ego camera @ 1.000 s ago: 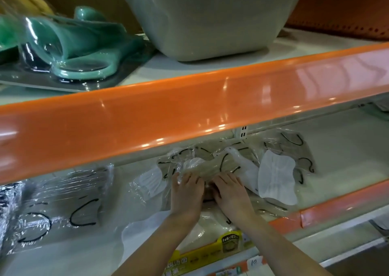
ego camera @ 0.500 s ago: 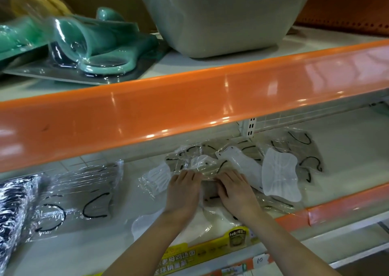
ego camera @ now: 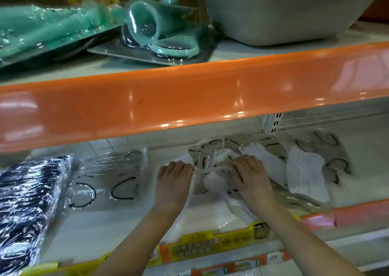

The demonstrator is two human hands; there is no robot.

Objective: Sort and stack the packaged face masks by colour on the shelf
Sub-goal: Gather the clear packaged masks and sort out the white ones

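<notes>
Two hands on lower shelf (ego camera: 355, 149) | left hand (ego camera: 173, 180) and right hand (ego camera: 251, 175) – fingers curled, seemingly gripping clear mask packet (ego camera: 212, 168) | orange shelf lip (ego camera: 189, 99) above – white, dim bay

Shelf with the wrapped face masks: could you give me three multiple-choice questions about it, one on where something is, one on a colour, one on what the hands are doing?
1. Where does the dark mask pack lie?
A. Far left of the lower shelf
B. On the upper shelf
C. Between the hands

2. What colour is the shelf edge strip above the hands?
A. Blue
B. Orange
C. Black

3. What are the left hand and right hand doing?
A. Hanging idle at the sides
B. Lifting the grey tub
C. Resting on the clear mask packets, fingers curled at the wrap

Answers: 1 A, it sits at the left end of the lower shelf. 2 B, the glossy strip is orange. 3 C, both hands lie on the pile.
</notes>
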